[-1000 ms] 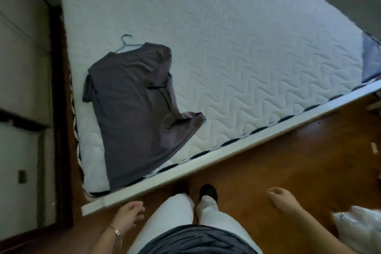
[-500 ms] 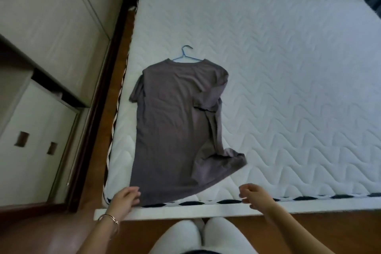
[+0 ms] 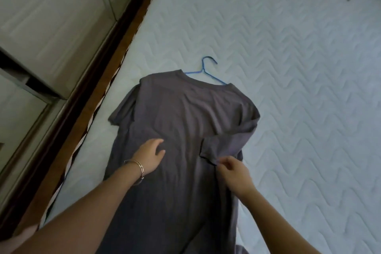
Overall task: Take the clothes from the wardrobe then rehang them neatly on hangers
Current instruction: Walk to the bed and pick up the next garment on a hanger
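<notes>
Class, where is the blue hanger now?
In the head view the blue hanger lies mid-frame on the white mattress, hook protruding from the grey shirt at its collar.

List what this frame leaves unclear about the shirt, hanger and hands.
- Head view: the blue hanger shows only hook and neck; the grey shirt covers the rest, so its seating is unknown.
- Its hem: cut off by the bottom edge.
- The left hand: its own back hides whether it presses the cloth.
- The right hand: pinches the folded sleeve; fingertips blurred.
- The wardrobe: inside hidden by its doors.
</notes>
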### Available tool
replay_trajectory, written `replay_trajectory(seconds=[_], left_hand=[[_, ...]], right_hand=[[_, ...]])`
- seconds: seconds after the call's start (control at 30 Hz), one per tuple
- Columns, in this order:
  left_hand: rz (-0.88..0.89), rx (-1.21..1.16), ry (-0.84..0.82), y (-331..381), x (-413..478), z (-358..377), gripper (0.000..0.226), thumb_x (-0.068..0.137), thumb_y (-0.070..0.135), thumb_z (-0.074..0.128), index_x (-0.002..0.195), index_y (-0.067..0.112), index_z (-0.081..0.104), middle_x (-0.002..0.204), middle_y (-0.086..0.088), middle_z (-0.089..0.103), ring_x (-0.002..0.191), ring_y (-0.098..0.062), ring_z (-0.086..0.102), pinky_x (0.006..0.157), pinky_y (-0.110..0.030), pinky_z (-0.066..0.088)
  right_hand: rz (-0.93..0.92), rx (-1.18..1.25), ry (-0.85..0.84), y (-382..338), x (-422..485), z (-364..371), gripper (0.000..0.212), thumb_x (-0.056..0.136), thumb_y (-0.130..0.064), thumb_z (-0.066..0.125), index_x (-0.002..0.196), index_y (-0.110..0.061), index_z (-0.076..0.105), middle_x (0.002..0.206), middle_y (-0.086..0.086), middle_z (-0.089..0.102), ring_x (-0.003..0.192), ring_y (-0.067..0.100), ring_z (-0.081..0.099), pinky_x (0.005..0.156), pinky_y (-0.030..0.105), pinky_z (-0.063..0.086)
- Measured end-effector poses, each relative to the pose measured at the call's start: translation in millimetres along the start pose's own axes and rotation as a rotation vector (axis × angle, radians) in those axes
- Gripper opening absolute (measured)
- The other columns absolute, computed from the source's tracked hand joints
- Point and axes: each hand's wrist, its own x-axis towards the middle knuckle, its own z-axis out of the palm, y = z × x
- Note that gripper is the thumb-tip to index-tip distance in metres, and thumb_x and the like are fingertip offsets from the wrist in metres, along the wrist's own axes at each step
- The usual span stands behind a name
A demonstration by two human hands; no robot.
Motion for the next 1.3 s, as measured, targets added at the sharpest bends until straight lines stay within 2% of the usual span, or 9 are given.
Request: replay_trajectory(seconds=[0.2, 0.4, 0.63, 0.83, 0.97, 1.07, 1.13, 1.2, 1.3], left_hand=[[0.107, 0.499, 0.043, -8.0, 135.5, 37.4, 0.06, 0.094, 0.048, 0.023, 0.146, 0.023, 0.007, 0.158, 0.002, -0.005, 0.145, -0.019, -0.011, 0.116, -0.045, -0.004], [0.254, 0.586, 0.289, -43.9, 159.4, 67.9, 0.058, 0.084, 0.05, 0.031, 0.137, 0.025, 0.034, 0.147, -0.002, 0.04, 0.138, -0.023, 0.025, 0.11, -0.051, 0.021], [0.298, 0.582, 0.336, -52.6, 164.4, 74.2, 0.059, 0.081, 0.047, 0.04, 0.136, 0.026, 0.036, 0.145, -0.002, 0.043, 0.136, -0.021, 0.025, 0.109, -0.047, 0.016], [0.318, 0.588, 0.381, -54.3, 165.1, 74.0, 0.059, 0.081, 0.047, 0.04, 0.135, 0.025, 0.036, 0.145, -0.002, 0.043, 0.136, -0.02, 0.024, 0.108, -0.046, 0.015], [0.298, 0.575, 0.357, -49.2, 163.4, 69.8, 0.058, 0.082, 0.048, 0.035, 0.136, 0.026, 0.034, 0.146, -0.001, 0.04, 0.137, -0.019, 0.022, 0.109, -0.045, 0.012], [0.209, 0.525, 0.175, -38.9, 156.8, 57.7, 0.061, 0.086, 0.052, 0.022, 0.143, 0.031, 0.018, 0.156, 0.006, 0.015, 0.145, -0.015, 0.006, 0.115, -0.042, -0.001], [0.119, 0.454, -0.013, -25.2, 156.3, 40.9, 0.06, 0.09, 0.049, 0.03, 0.144, 0.03, 0.015, 0.157, 0.007, 0.004, 0.145, -0.015, 0.0, 0.118, -0.043, 0.0], [0.049, 0.347, -0.131, 6.0, 143.8, 14.6, 0.058, 0.09, 0.039, 0.043, 0.142, 0.018, 0.027, 0.154, -0.004, 0.019, 0.142, -0.022, 0.019, 0.117, -0.039, 0.018], [0.169, -0.039, 0.086, 72.1, 86.7, -26.1, 0.047, 0.091, 0.029, 0.048, 0.133, 0.01, 0.042, 0.141, -0.01, 0.043, 0.13, -0.023, 0.041, 0.106, -0.028, 0.032]], right_hand=[[-0.149, -0.051, 0.158, -39.6, 146.6, 0.2, 0.026, 0.089, -0.012, 0.051, 0.11, -0.007, 0.065, 0.112, 0.01, 0.069, 0.109, 0.025, 0.061, 0.094, 0.025, 0.042], [-0.309, -0.31, 0.247, -75.3, 268.9, 7.9, 0.035, 0.088, -0.012, 0.046, 0.12, -0.008, 0.057, 0.129, 0.017, 0.053, 0.122, 0.032, 0.045, 0.103, 0.035, 0.034], [-0.133, -0.478, 0.302, -118.4, 356.0, 6.1, 0.045, 0.089, -0.015, 0.041, 0.134, -0.011, 0.037, 0.143, 0.014, 0.034, 0.136, 0.033, 0.027, 0.115, 0.049, 0.016], [-0.208, -0.387, 0.215, -125.0, 347.6, -5.8, 0.033, 0.091, -0.019, 0.048, 0.121, -0.01, 0.056, 0.127, 0.017, 0.057, 0.12, 0.034, 0.049, 0.101, 0.039, 0.038], [-0.316, -0.284, 0.276, -126.7, 304.7, -23.0, 0.031, 0.092, -0.023, 0.051, 0.117, -0.008, 0.062, 0.122, 0.015, 0.061, 0.114, 0.03, 0.055, 0.098, 0.034, 0.04], [-0.391, -0.229, 0.252, -134.8, 258.9, -44.9, 0.026, 0.088, -0.024, 0.057, 0.108, -0.01, 0.066, 0.103, 0.01, 0.066, 0.095, 0.028, 0.065, 0.093, 0.036, 0.048], [-0.416, -0.169, 0.166, -140.0, 221.9, -58.6, 0.016, 0.085, -0.023, 0.062, 0.098, -0.015, 0.068, 0.083, 0.003, 0.064, 0.068, 0.016, 0.063, 0.075, 0.026, 0.053], [-0.4, -0.092, 0.073, -148.8, 180.7, -67.1, 0.004, 0.085, -0.02, 0.063, 0.084, -0.018, 0.065, 0.068, -0.003, 0.058, 0.052, 0.006, 0.051, 0.052, 0.011, 0.045], [-0.324, 0.056, -0.048, -166.5, 117.3, -76.8, 0.014, 0.086, -0.013, 0.06, 0.072, -0.014, 0.062, 0.068, 0.002, 0.055, 0.051, 0.008, 0.044, 0.049, 0.015, 0.04]])
